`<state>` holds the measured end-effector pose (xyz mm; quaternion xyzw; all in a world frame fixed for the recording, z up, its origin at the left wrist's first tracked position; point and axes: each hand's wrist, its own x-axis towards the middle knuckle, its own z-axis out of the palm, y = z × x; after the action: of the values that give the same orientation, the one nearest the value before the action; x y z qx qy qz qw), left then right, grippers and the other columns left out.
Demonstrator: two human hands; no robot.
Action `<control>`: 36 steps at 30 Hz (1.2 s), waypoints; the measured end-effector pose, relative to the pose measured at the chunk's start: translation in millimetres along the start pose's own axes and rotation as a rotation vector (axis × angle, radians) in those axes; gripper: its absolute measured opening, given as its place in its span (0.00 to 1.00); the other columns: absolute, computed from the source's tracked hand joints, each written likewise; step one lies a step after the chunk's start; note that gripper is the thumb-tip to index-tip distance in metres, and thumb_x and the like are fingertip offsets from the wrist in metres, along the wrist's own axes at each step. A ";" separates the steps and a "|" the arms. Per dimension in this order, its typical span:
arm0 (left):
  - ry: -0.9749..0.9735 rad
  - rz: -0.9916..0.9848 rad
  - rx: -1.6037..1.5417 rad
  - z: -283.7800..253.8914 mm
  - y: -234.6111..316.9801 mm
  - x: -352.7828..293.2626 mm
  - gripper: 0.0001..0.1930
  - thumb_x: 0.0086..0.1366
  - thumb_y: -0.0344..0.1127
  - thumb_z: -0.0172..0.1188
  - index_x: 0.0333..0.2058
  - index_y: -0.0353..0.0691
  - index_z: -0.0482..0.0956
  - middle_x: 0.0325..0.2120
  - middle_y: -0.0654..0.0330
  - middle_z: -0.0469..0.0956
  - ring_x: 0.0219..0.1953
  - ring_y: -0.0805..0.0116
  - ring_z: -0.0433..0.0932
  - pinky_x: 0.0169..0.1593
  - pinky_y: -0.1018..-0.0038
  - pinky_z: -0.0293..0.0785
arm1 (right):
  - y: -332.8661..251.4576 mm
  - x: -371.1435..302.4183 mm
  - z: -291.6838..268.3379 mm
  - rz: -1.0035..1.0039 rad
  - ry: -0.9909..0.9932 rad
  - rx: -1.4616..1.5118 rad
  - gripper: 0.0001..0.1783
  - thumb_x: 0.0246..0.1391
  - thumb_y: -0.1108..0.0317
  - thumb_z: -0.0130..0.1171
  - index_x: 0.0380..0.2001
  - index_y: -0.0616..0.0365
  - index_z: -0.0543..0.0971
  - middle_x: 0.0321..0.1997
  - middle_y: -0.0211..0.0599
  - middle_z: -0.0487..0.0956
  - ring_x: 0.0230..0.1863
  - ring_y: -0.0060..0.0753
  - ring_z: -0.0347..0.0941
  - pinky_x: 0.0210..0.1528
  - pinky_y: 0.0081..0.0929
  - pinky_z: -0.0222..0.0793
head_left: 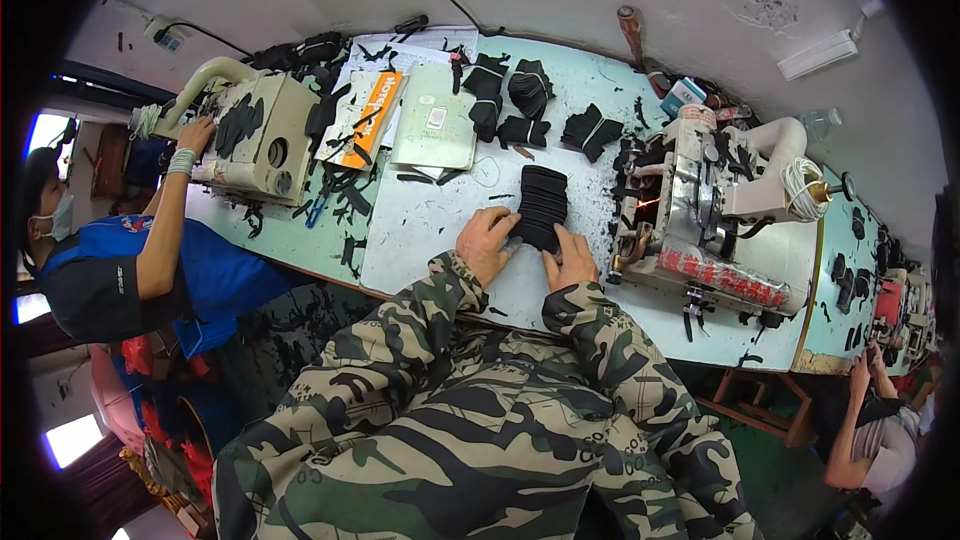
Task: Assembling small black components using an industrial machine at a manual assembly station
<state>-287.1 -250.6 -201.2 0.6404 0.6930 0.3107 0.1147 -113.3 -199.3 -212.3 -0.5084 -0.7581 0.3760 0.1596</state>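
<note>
A row of black, thin pieces, perhaps fabric, packed tightly into a stack, lies on the white board before me. My left hand presses against the stack's lower left side, fingers bent. At its lower right corner, my right hand has its fingers curled against the near end. Between them the two hands grip the near part of the stack. Farther back are several tied black bundles, among them one upright bundle and one with a pale band.
A machine with a glowing part stands close on my right. To the left are a pale green folder, an orange-and-white notepad and another machine, which a co-worker's hand touches. Black scraps litter the table.
</note>
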 end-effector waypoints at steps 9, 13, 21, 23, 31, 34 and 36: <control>-0.020 0.016 -0.010 -5.0 5.5 8.6 0.25 0.44 0.26 0.67 0.45 0.38 0.75 0.40 0.57 0.73 0.42 0.59 0.71 0.46 0.70 0.71 | -3.6 11.3 -14.5 -0.082 -0.007 -0.052 0.23 0.50 0.64 0.59 0.52 0.47 0.72 0.43 0.39 0.72 0.38 0.46 0.74 0.40 0.36 0.71; -0.006 -0.007 -0.035 -10.6 11.2 13.9 0.25 0.43 0.25 0.66 0.45 0.38 0.75 0.39 0.57 0.73 0.42 0.57 0.71 0.45 0.68 0.70 | -5.6 13.4 -15.6 -0.100 0.003 -0.051 0.21 0.50 0.65 0.59 0.50 0.48 0.74 0.41 0.39 0.72 0.36 0.45 0.74 0.38 0.37 0.71; -0.038 0.030 -0.065 -20.2 -0.1 16.8 0.25 0.42 0.25 0.66 0.44 0.39 0.74 0.40 0.56 0.73 0.42 0.57 0.71 0.46 0.69 0.71 | -23.9 15.5 -14.4 -0.159 0.057 -0.131 0.19 0.46 0.67 0.63 0.44 0.48 0.74 0.39 0.38 0.69 0.35 0.46 0.74 0.35 0.39 0.71; -0.053 0.034 -0.098 -11.1 11.1 22.7 0.25 0.42 0.25 0.66 0.43 0.39 0.74 0.40 0.56 0.73 0.43 0.56 0.71 0.46 0.68 0.70 | -16.8 19.0 -25.3 -0.145 0.038 -0.134 0.18 0.46 0.67 0.62 0.43 0.48 0.73 0.40 0.39 0.69 0.35 0.48 0.73 0.34 0.40 0.70; 0.011 -0.291 -0.097 21.4 90.8 48.2 0.15 0.51 0.26 0.63 0.39 0.34 0.73 0.30 0.54 0.77 0.29 0.64 0.78 0.33 0.73 0.74 | 28.8 42.2 -73.7 -0.098 -0.118 -0.068 0.15 0.46 0.65 0.54 0.40 0.50 0.75 0.39 0.43 0.70 0.39 0.51 0.72 0.39 0.46 0.71; -0.094 -0.690 -0.679 26.7 95.3 44.3 0.07 0.57 0.27 0.61 0.32 0.32 0.73 0.21 0.58 0.76 0.22 0.75 0.75 0.25 0.79 0.70 | 34.4 34.4 -74.2 -0.169 -0.049 0.105 0.18 0.42 0.63 0.57 0.40 0.53 0.76 0.39 0.45 0.72 0.39 0.52 0.72 0.40 0.44 0.70; -0.094 -0.569 -0.569 30.8 83.7 48.4 0.08 0.56 0.26 0.62 0.30 0.31 0.72 0.21 0.59 0.76 0.24 0.76 0.75 0.26 0.81 0.70 | 28.1 38.1 -56.5 -0.242 -0.020 0.069 0.24 0.37 0.61 0.61 0.42 0.57 0.77 0.33 0.46 0.75 0.39 0.51 0.72 0.39 0.41 0.70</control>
<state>-209.1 -196.6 -165.3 0.3792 0.7229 0.4163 0.4005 -76.2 -136.7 -200.6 -0.4037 -0.8019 0.3850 0.2139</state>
